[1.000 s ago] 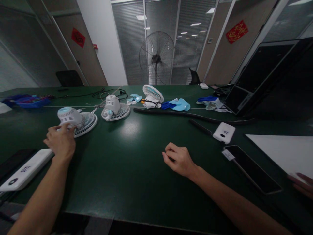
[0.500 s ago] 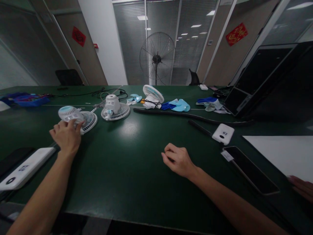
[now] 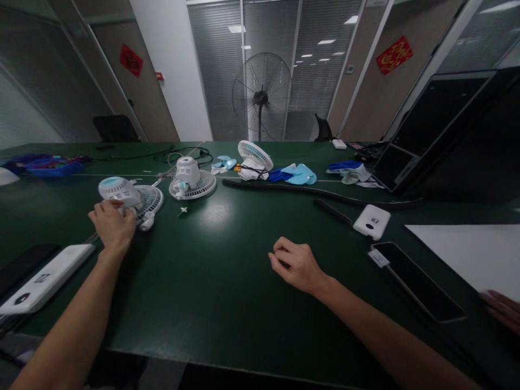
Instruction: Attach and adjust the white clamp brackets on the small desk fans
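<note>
My left hand point(image 3: 112, 227) is curled against the near side of a small white fan point(image 3: 119, 189), which lies with its round grille on the green table. Part of its grip is hidden behind the fingers. By the thumb, a white fitting point(image 3: 147, 221) juts from the fan's near side. A small white wing screw point(image 3: 183, 210) lies on the table to the right. My right hand point(image 3: 296, 265) rests on the table, fingers loosely curled in, with nothing visible in them. A second small fan point(image 3: 189, 179) lies grille-down just beyond.
A third fan point(image 3: 254, 161), light blue blades point(image 3: 301, 174) and a long black strip point(image 3: 284, 187) are further back. White power banks point(image 3: 49, 279) and a phone point(image 3: 418, 281) flank my arms. Another person's hand point(image 3: 501, 306) is at the right edge.
The small wing screw now lies on the table, where none was visible before. The fitting beside my left thumb has come into view. My left hand shifted slightly; my right stayed still.
</note>
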The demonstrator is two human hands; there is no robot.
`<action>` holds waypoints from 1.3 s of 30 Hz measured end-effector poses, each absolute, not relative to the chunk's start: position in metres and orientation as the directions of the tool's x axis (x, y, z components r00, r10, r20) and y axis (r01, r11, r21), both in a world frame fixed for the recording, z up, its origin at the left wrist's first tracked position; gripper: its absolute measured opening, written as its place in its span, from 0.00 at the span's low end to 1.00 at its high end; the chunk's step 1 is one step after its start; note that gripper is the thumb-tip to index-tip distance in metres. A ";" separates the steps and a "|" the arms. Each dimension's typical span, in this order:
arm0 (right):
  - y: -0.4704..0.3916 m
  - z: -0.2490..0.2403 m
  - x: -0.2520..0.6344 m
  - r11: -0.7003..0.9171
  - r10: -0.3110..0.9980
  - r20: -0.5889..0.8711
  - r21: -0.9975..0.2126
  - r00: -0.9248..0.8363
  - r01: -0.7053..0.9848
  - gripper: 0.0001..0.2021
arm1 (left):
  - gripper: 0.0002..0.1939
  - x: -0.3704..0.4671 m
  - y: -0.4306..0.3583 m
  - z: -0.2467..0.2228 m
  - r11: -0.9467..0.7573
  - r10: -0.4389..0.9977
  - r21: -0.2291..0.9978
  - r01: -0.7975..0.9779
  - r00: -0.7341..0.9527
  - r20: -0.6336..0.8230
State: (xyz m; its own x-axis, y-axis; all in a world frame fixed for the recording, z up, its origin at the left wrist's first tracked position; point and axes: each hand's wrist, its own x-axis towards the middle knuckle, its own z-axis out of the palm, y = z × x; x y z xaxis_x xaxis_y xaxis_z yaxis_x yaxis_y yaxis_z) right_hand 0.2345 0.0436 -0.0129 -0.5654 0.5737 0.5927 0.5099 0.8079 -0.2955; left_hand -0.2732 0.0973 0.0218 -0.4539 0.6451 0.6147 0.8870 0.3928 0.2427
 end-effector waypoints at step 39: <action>0.041 -0.021 0.245 0.857 0.404 0.862 -0.239 -0.306 0.457 0.11 | 0.16 0.038 -0.021 0.022 -0.683 0.730 0.625 0.378 0.303 0.613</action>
